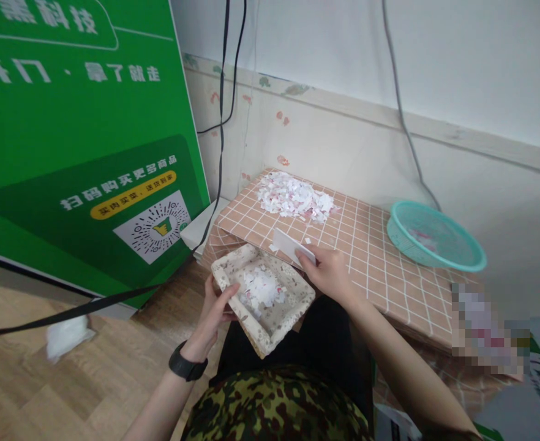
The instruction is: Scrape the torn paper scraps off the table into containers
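My left hand grips the left side of a fabric-lined basket with a floral pattern, its thumb over the rim. White paper scraps lie inside the basket, which is tilted just below the table's front edge. Between the fingers and thumb of my right hand is a flat white card, held at the table edge above the basket. A few small scraps lie close to the card. Farther back on the table sits a heap of paper scraps, mostly white with some pink.
A checked brown tablecloth covers the table against the wall. At its right end stands a turquoise plastic basket with some scraps. A green cabinet rises on the left. A black strap hangs beside it. A white bag lies on the floor.
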Available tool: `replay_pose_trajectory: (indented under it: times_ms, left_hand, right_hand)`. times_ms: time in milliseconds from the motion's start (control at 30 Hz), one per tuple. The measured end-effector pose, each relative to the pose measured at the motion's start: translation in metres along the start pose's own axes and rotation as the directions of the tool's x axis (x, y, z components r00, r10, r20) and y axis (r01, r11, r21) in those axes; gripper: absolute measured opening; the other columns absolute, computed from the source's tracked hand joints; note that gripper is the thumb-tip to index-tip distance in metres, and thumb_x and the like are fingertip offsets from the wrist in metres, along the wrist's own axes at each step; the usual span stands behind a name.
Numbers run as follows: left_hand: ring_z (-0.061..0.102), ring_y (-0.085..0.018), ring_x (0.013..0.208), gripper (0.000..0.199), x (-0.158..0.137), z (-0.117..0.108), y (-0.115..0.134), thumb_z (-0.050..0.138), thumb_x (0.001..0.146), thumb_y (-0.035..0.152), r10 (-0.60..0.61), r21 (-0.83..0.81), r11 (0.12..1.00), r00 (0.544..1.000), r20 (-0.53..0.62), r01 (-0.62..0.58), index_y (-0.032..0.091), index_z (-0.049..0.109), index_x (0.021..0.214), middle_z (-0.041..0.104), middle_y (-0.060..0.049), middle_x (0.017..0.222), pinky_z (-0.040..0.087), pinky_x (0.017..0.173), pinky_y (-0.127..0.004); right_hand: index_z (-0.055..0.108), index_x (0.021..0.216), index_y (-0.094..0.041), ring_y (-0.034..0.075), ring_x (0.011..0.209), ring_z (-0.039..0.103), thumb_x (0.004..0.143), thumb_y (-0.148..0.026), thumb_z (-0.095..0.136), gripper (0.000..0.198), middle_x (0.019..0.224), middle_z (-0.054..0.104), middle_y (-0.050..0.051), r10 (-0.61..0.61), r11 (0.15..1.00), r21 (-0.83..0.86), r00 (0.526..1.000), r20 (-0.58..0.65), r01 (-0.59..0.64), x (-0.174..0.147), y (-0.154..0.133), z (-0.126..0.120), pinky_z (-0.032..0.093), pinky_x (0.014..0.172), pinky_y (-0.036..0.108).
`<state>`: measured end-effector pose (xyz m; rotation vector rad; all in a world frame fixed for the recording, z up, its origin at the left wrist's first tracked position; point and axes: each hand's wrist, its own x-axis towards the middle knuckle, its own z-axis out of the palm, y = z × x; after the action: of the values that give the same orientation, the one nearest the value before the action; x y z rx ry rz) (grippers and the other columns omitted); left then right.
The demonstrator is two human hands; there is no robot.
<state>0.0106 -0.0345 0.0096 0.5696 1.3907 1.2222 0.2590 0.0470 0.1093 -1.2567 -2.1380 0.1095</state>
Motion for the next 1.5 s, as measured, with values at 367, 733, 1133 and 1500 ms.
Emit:
replay_pose_trajectory:
  times_ms: [367,733,1133,1500]
  left_hand:
    - [0.071,-0.025,0.079,0.089,-0.007,0.010,-0.001,0.076,0.077,0.044,-0.015,-0.029,0.999,1.000,-0.019,0.014,0.032,0.026,0.150,0.061,-0.016,0.126,0.060,0.058,-0.038]
    - [0.072,-0.026,0.076,0.094,-0.006,0.012,0.001,0.078,0.075,0.044,-0.031,-0.020,0.999,0.999,-0.027,0.031,0.032,0.024,0.151,0.062,-0.016,0.126,0.060,0.056,-0.040]
    - [0.072,-0.028,0.083,0.086,-0.005,0.013,-0.007,0.076,0.077,0.045,-0.008,-0.026,1.000,1.000,-0.009,0.007,0.034,0.027,0.147,0.058,-0.016,0.133,0.062,0.059,-0.043]
    - [0.072,-0.027,0.081,0.089,-0.014,0.025,-0.009,0.080,0.074,0.042,-0.060,0.005,0.998,0.998,-0.018,0.061,0.035,0.030,0.147,0.059,-0.016,0.130,0.061,0.058,-0.041]
  right_hand:
    - [0.075,0.087,-0.018,0.012,0.049,0.061,0.095,-0.032,0.054,0.027,0.060,0.068,0.001,-0.008,0.997,0.073,1.000,-0.030,0.010,-0.010,0.004,-0.003,0.042,0.052,0.023]
    - [0.072,0.114,-0.024,0.018,0.081,0.075,0.097,-0.026,0.052,0.026,0.100,0.078,0.004,-0.158,0.978,0.138,0.987,0.014,0.155,-0.027,-0.006,0.010,0.056,0.071,0.025]
    - [0.077,0.092,-0.016,0.017,0.050,0.055,0.092,-0.052,0.052,0.043,0.055,0.062,0.003,0.358,0.923,-0.071,0.909,-0.212,-0.379,-0.022,0.063,-0.038,0.034,0.049,0.028]
    - [0.077,0.085,-0.018,0.017,0.049,0.056,0.092,-0.048,0.054,0.039,0.056,0.065,0.004,0.214,0.968,-0.119,0.974,-0.073,-0.222,-0.010,0.068,-0.053,0.034,0.051,0.028]
